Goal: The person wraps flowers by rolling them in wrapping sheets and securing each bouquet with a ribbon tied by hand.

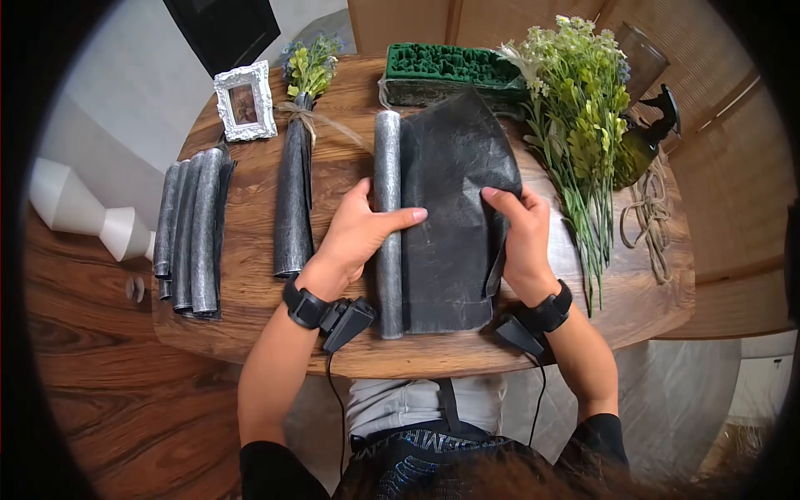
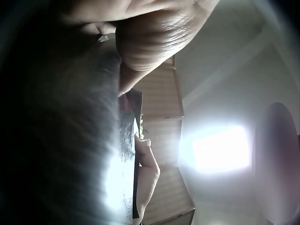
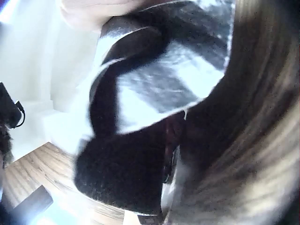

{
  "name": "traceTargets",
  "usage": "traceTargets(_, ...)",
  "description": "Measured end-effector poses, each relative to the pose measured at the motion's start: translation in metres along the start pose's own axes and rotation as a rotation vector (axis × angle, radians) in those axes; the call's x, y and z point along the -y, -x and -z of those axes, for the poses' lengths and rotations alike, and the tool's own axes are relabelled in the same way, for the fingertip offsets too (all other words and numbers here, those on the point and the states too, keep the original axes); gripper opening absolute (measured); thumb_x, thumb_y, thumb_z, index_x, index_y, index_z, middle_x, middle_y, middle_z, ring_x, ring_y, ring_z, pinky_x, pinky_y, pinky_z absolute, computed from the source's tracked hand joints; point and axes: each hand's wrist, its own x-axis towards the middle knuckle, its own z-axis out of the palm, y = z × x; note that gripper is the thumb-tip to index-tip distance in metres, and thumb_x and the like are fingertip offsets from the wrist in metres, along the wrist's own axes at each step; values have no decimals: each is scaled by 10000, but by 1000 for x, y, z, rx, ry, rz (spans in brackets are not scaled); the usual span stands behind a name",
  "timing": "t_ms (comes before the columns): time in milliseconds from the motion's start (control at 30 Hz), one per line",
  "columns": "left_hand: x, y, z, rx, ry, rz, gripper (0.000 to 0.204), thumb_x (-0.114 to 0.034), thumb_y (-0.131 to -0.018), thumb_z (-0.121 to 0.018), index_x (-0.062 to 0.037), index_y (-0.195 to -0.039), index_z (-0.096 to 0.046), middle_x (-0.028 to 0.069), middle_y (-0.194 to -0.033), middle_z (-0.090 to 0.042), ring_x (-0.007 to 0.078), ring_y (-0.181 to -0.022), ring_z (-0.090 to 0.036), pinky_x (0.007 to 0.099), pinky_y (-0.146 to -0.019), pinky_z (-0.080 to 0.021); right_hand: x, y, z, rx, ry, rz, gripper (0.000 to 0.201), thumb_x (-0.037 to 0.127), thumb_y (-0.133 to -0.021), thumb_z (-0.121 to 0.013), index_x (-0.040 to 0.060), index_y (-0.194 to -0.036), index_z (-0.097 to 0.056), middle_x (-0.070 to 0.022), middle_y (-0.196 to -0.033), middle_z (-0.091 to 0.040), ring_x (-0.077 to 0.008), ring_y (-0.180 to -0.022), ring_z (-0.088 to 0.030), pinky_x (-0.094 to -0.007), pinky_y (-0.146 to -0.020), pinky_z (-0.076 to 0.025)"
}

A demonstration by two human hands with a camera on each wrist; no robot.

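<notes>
A black wrapping sheet (image 1: 450,267), slightly glossy and creased, lies in front of the person, its left side wound into a long grey-black roll (image 1: 388,171). My left hand (image 1: 350,233) holds this roll, the thumb across its top and onto the sheet, the other fingers at its left side. At the sheet's right edge my right hand (image 1: 527,233) pinches the material between thumb and fingers, and that edge is lifted and bent. The right wrist view shows the curled glossy sheet (image 3: 159,89) close up. Dark material fills the left wrist view's left side, blurred.
Several similar rolls (image 1: 200,233) lie at the left, near a wrapped bouquet (image 1: 293,200) tied with twine and a white picture frame (image 1: 265,98). Behind is a green foam block (image 1: 450,62). Loose flowers (image 1: 583,125), a dark spray bottle (image 1: 637,150) and twine (image 1: 654,217) are right.
</notes>
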Motion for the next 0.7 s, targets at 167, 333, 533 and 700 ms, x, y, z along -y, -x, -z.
traceTargets(167,11,-12,14,-52,14,15,359,-59,-822,-632,49,-1139,-503,73,-914,-617,110,-804,-576,241,-700,-462,7,-15,13,-112,-62,167,133,22,-789,-606,-25,-902,-658,-32,-837,-657,-85,-735,-571,-215,-707,-432)
traceTargets(333,10,-12,13,-113,150,-38,253,-144,-909,-530,33,-1090,-538,45,-906,-593,96,-807,-561,228,-714,-455,11,-23,23,-176,-142,174,79,19,-776,-605,-11,-832,-652,-27,-802,-652,-83,-705,-564,-221,-682,-428)
traceTargets(533,5,-12,14,-107,-32,-69,391,-109,-780,-752,43,-1079,-553,100,-965,-649,142,-842,-620,263,-759,-499,8,-20,15,-194,-59,190,83,18,-781,-608,-15,-842,-653,-14,-791,-654,-69,-687,-555,-215,-653,-421)
traceTargets(700,10,-20,26,-201,0,-81,235,-102,-902,-577,37,-1090,-555,97,-967,-644,142,-816,-623,251,-725,-500,13,-23,19,-213,-74,181,82,32,-805,-596,-7,-852,-649,-2,-783,-641,-57,-667,-535,-213,-638,-412)
